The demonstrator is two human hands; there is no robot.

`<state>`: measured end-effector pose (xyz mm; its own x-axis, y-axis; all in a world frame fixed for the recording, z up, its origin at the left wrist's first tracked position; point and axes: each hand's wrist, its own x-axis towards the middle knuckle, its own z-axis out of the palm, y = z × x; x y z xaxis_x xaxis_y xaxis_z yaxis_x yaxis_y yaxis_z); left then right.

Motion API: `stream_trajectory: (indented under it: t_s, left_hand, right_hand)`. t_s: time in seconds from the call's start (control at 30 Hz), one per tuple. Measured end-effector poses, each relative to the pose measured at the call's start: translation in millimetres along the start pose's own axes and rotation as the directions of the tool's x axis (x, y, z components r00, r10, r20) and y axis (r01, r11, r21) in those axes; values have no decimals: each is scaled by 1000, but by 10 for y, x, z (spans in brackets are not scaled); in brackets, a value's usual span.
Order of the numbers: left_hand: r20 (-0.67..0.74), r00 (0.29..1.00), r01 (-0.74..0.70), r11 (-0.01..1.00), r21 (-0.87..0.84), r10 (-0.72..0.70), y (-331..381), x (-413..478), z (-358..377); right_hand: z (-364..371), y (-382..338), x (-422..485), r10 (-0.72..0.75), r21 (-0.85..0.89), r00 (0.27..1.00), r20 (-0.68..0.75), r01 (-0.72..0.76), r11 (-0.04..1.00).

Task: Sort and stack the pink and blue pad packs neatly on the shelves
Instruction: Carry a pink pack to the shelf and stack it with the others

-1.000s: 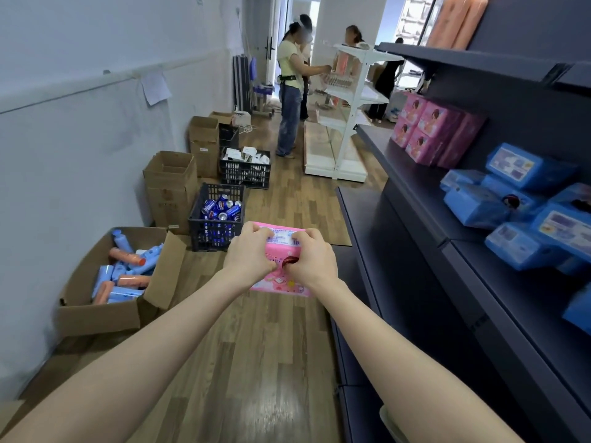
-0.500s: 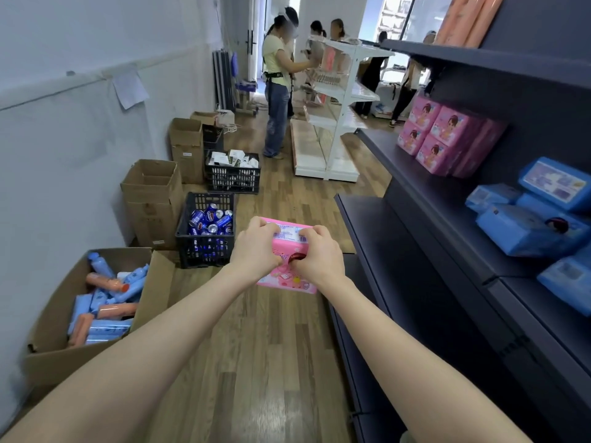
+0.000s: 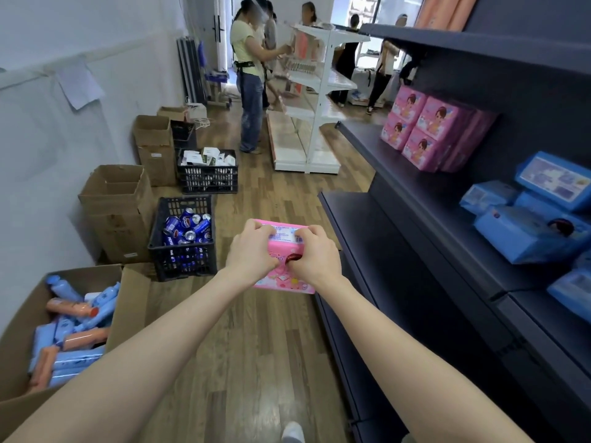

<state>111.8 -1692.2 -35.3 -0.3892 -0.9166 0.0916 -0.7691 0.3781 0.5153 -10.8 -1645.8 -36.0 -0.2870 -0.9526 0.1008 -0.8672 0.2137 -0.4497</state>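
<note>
Just left of the left grip [image 3: 252,251], a black crate [image 3: 182,263] of blue drink cans [image 3: 188,225] stands on the wood floor [image 3: 256,362]. Beyond it, a second black crate [image 3: 208,183] holds white boxes [image 3: 208,156]. Open cardboard boxes [image 3: 118,199] line the wall [image 3: 48,155] farther left. Low and left of the grip, an open carton [image 3: 19,346] holds blue and orange bottles [image 3: 73,334]. Far ahead, people [image 3: 248,91] stand by a white rack [image 3: 316,100].

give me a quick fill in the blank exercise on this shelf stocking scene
1. The left hand and right hand together grip a ____ pad pack.
2. The black crate nearest the pad pack holds blue ____.
3. The pink stack on the dark shelf stands ____ packs high.
Missing words: pink; cans; two.
</note>
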Motion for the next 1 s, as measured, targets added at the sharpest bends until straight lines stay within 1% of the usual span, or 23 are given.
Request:
stream_trajectory:
  t_s: [0.23, 0.6, 1.0]
  left_hand:
    - [-14, 1000, 3, 1000, -2, -3, 166, 662, 134]
    - [-45, 999, -13, 1000, -7, 12, 642, 1942, 332]
    - [-53, 999, -12, 1000, -2, 12, 879, 2736, 532]
  right_hand:
    - [-82, 258, 665, -2, -9, 1000, -17, 2, 1000]
    - [-438, 794, 1882, -9, -34, 999, -42, 7, 999]
    - [-559, 1172, 2636, -8, -14, 999, -48, 7, 1000]
